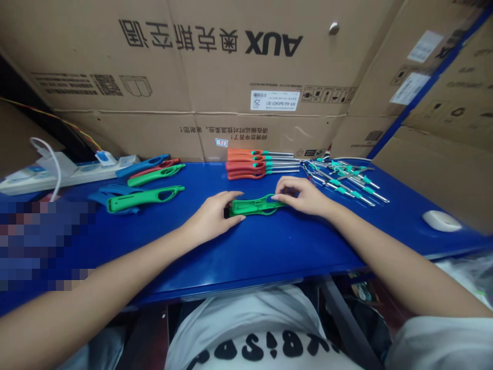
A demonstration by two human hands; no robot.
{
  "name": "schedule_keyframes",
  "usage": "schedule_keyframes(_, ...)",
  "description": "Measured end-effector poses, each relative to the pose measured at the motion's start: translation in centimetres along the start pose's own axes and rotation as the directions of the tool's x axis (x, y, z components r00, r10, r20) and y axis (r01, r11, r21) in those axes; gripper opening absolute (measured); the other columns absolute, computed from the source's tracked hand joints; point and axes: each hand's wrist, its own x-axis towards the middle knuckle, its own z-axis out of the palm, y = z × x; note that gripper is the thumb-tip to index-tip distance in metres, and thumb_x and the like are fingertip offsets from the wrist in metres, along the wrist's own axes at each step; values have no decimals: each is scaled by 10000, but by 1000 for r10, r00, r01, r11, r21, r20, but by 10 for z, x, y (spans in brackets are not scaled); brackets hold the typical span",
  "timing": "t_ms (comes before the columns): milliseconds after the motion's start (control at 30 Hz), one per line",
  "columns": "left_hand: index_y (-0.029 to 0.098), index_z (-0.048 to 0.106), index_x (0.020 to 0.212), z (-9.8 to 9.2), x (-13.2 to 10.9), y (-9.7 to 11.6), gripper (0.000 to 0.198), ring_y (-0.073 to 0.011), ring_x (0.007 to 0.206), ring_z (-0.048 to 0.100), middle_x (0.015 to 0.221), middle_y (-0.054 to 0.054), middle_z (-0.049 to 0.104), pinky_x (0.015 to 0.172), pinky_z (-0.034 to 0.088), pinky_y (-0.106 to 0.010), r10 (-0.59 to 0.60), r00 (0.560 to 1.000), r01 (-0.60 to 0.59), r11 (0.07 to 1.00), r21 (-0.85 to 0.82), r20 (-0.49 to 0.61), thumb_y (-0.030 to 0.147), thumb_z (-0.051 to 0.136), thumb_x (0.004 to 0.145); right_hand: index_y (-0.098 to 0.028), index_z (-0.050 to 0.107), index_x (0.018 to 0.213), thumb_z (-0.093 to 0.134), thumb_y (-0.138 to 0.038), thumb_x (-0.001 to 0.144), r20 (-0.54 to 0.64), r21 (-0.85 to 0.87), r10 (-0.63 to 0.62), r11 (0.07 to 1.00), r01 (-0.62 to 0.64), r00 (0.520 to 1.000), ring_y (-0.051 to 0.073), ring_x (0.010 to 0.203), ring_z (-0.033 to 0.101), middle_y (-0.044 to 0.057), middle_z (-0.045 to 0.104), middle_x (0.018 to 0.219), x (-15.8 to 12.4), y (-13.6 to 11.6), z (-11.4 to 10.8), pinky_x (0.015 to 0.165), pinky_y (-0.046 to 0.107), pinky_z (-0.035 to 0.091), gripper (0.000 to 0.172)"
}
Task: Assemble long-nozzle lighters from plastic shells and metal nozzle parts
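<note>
A green plastic lighter handle shell lies flat on the blue table in front of me. My left hand grips its left end, fingers curled over it. My right hand pinches its right end with the fingertips. Both hands rest on the table surface.
Orange finished lighters lie stacked at the back centre. Metal tubes with teal fittings are piled at the back right. Green, red and blue handle shells lie at the left near a white power strip. A white oval object sits far right. Cardboard boxes wall the back.
</note>
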Motion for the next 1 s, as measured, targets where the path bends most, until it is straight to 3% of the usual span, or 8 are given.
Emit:
schedule_keyframes(100, 189, 619, 1297, 1, 0, -1, 524, -240, 970, 684, 1130, -88, 712, 896, 558, -389, 13, 1000, -13, 1000, -7, -16, 394, 720, 826, -171, 641, 756, 660, -529, 887, 32, 81, 59, 995, -61, 998, 139, 689, 555, 38, 628, 789, 0, 0, -3, 621, 263, 428, 381)
schedule_keyframes(333, 186, 628, 1269, 3, 2, -1, 488, -228, 951, 669, 1041, -72, 697, 875, 548, -383, 59, 998, -59, 998, -17, -27, 398, 726, 840, -167, 581, 658, 693, -442, 866, 345, 64, 41, 996, -67, 938, 94, 588, 445, -21, 539, 661, -5, -8, -1, 544, 228, 353, 363)
schedule_keyframes(500, 221, 639, 1256, 0, 2, 3, 506, -245, 990, 665, 1091, -75, 688, 906, 549, -403, 65, 997, -66, 998, -22, -39, 485, 732, 834, -186, 477, 586, 678, -451, 868, 339, -7, -10, 1000, 13, 941, 82, 537, 381, -48, 450, 587, -7, -5, 2, 518, 226, 314, 436)
schedule_keyframes(633, 236, 709, 1094, -7, -2, 15, 335, -255, 1066, 629, 1118, -78, 684, 971, 501, -419, 153, 986, -149, 986, 73, -59, 513, 623, 927, -194, 454, 565, 624, -505, 903, 329, -59, -21, 997, 43, 944, 88, 527, 372, -50, 422, 560, -6, -5, -2, 532, 242, 317, 489)
schedule_keyframes(733, 248, 729, 1002, -11, -8, 25, 369, -270, 1086, 600, 1142, -70, 678, 974, 470, -437, 254, 966, -257, 953, 163, 42, 587, 677, 868, -192, 528, 606, 551, -530, 945, 253, -215, 25, 976, 30, 967, 110, 569, 450, -17, 526, 606, -4, -5, -17, 584, 258, 359, 479)
schedule_keyframes(833, 258, 712, 1009, -11, -13, 30, 429, -290, 1112, 593, 1182, -67, 670, 942, 464, -442, 277, 950, -303, 930, 207, 145, 628, 733, 793, -200, 640, 733, 521, -483, 955, 13, -527, 202, 834, -165, 979, 161, 670, 572, 38, 670, 739, -7, 6, -44, 636, 279, 389, 379)
schedule_keyframes(933, 255, 696, 992, -9, -14, 29, 346, -288, 1118, 604, 1179, -68, 673, 918, 469, -420, 268, 947, -303, 928, 217, 176, 557, 729, 827, -221, 697, 878, 599, -398, 872, -277, -676, 385, 574, -463, 880, 225, 786, 642, 82, 736, 926, -19, 33, -76, 626, 290, 400, 202)
schedule_keyframes(1000, 245, 690, 986, -7, -13, 27, 293, -279, 1093, 622, 1165, -68, 678, 907, 478, -407, 261, 949, -296, 931, 213, 180, 507, 716, 857, -202, 701, 839, 648, -363, 809, -371, -644, 449, 506, -573, 813, 228, 741, 645, 98, 728, 866, -30, 54, -95, 621, 295, 427, 172)
